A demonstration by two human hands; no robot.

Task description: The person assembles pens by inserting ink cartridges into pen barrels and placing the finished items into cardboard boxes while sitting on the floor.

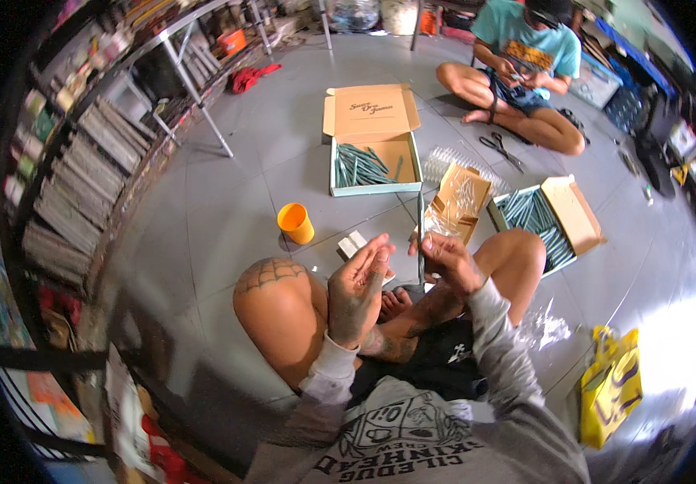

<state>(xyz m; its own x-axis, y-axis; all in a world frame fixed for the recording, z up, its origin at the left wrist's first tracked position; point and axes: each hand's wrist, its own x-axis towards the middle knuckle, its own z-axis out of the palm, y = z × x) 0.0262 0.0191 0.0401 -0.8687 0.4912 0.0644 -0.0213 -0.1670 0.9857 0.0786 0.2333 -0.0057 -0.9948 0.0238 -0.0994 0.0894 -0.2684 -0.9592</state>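
My right hand [451,262] is closed around a slim dark green stick [421,222], held upright in front of my crossed legs. To its left, my left hand [356,294] is raised with the fingers stretched out and the thumb alongside; no object shows in it. Ahead lies an open cardboard box [376,190] with several similar green sticks [360,165]. A second open box [578,214] at the right holds more of them. Between the boxes, a small open carton [470,192] contains thin clear or whitish pieces.
An orange-yellow cup [295,224] and a small white block-like item [353,244] stand near my left knee. Clear plastic packaging [453,161] and black scissors [501,152] lie farther off. Another person [525,73] sits at the far right. A yellow bag [608,391] lies at the near right.
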